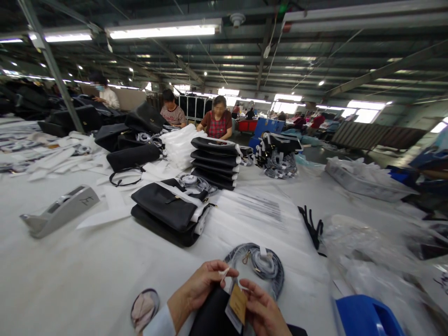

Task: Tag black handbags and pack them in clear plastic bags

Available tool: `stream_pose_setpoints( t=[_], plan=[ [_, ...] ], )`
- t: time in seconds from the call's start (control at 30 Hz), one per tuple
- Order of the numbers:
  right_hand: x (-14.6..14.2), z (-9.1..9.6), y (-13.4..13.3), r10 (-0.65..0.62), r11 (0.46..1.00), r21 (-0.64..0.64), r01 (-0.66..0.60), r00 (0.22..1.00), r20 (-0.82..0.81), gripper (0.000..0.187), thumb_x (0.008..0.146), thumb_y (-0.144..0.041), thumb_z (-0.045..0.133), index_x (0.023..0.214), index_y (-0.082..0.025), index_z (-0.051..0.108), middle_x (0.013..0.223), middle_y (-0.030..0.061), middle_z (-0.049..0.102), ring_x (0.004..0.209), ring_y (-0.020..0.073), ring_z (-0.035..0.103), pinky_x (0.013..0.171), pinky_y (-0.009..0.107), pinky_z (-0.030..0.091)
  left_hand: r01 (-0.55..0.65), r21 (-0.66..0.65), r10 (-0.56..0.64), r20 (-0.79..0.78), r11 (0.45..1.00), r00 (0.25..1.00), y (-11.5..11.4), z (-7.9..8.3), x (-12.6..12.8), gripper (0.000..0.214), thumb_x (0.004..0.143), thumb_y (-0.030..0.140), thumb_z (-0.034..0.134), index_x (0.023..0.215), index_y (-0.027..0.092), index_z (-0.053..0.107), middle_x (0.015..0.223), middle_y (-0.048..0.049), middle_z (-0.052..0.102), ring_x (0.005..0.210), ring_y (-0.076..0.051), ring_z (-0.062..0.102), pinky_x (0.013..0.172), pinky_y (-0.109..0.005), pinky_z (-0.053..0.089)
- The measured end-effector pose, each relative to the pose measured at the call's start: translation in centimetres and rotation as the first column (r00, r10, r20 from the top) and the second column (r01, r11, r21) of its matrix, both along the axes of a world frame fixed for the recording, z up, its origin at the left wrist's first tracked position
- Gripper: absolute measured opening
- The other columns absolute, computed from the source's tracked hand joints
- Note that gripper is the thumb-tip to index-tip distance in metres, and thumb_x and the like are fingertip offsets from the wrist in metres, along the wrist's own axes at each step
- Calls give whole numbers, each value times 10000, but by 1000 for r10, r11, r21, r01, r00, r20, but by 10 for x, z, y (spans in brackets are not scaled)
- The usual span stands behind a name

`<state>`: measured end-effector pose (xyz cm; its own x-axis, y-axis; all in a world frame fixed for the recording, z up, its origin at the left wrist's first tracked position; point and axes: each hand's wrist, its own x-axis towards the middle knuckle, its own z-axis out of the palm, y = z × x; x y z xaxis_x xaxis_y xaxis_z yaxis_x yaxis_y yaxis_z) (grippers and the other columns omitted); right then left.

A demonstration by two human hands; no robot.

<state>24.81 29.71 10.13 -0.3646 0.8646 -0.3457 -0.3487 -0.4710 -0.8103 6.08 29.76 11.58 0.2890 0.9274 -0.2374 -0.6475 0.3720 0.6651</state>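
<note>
My left hand (201,283) is closed, its thumb and fingertips pinching a thin white string (224,274). Close beside it, my right hand (263,311) grips the edge of a tan hang tag (238,303), with a pale card behind it. Below both hands lies a black bag (212,313), cut off by the bottom of the view. Just beyond my fingers, a coiled strap (278,275) in clear wrapping rests on the table, a gold-coloured clip showing.
Black bags (164,205) lie ahead, with a taller stack (215,161) behind. A grey tape dispenser (61,210) stands left, a round dish (144,308) near my left sleeve. At right are a blue object (367,315), black gloves (311,226) and clear plastic (364,252). Co-workers sit across the table.
</note>
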Motion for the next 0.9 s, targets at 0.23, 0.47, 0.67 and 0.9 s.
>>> stream_pose_setpoints(
  t=[0.23, 0.47, 0.67, 0.9],
  plan=[
    [-9, -16, 4, -99, 883, 454, -117, 900, 425, 413, 668, -561, 720, 906, -225, 742, 920, 83, 719, 911, 273, 658, 812, 366, 527, -6, -30, 6, 0, 1000, 1000, 8, -15, 3, 479, 429, 29, 767, 890, 153, 729, 944, -39, 706, 684, -106, 587, 671, -238, 409],
    [-8, 4, 30, -300, 725, 624, -292, 682, 667, 354, 863, -488, 495, 968, -241, 724, 973, 72, 733, 930, 256, 664, 850, 373, 524, -70, 44, 72, -44, 997, 996, 7, -21, 2, 495, 589, 322, 864, 1022, 133, 718, 895, -62, 703, 694, -96, 559, 674, -215, 383],
    [-11, 12, 41, -244, 601, 579, -551, 564, 789, 290, 855, -279, 461, 979, -283, 723, 967, 74, 730, 925, 265, 642, 896, 420, 465, -74, 270, 182, -400, 960, 898, 10, -23, 7, 434, 691, 389, 759, 1038, 133, 715, 948, -85, 724, 864, -216, 623, 800, -309, 448],
    [-32, 22, 44, -12, 746, 506, -432, 752, 660, 168, 743, -348, 609, 727, -217, 713, 804, 54, 689, 812, 237, 587, 826, 386, 450, 14, 417, 272, -617, 909, 739, 12, -12, 0, 301, 661, 96, 642, 910, 228, 746, 791, -34, 664, 860, -234, 559, 918, -338, 381]
  ],
)
